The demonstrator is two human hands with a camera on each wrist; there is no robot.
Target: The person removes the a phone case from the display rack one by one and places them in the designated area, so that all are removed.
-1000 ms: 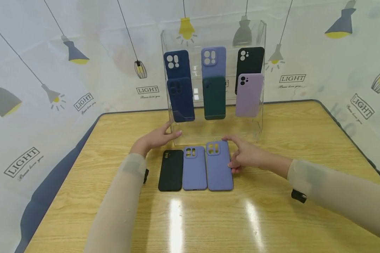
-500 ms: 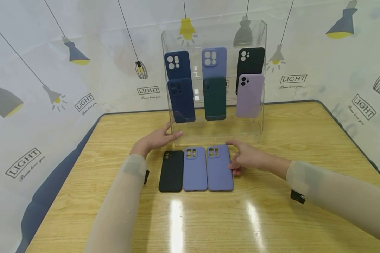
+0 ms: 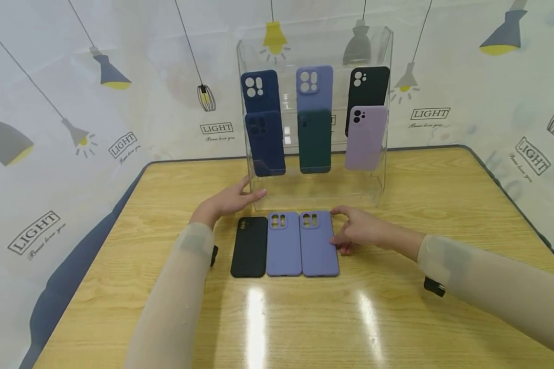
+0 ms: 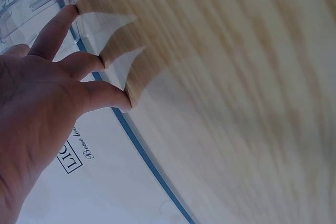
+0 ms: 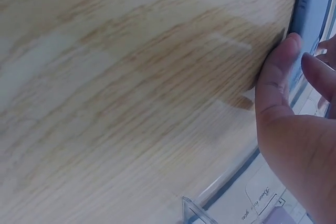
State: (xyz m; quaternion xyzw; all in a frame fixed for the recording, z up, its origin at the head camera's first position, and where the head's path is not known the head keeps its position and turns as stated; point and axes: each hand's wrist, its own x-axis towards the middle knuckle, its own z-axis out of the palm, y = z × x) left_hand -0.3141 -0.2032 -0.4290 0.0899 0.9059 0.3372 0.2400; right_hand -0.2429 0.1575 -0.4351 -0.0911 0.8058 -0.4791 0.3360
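Observation:
Three phone cases lie in a row on the wooden table, a black phone case [image 3: 249, 247] at the left, a purple phone case [image 3: 283, 244] in the middle and another purple phone case [image 3: 319, 244] at the right. My right hand [image 3: 362, 228] holds the right purple case by its right side, index fingertip at the top corner and thumb at the long edge. My left hand [image 3: 227, 201] has its fingers spread beside the lower left corner of the clear display stand [image 3: 314, 190]. In the left wrist view its fingertips reach down to the tabletop.
Phone cases stand in two tiers on the stand: dark blue cases [image 3: 265, 143] at left, a purple case [image 3: 320, 95] over a green case [image 3: 315, 141] mid-stand, a black case [image 3: 374, 84] over a lilac case [image 3: 365, 138] at right. A lamp-print backdrop [image 3: 175, 113] surrounds the table [image 3: 304, 323].
The right purple case's raised top end has come down level with its neighbour, and the case has shifted slightly left against it with my right hand. My left hand has stayed in place.

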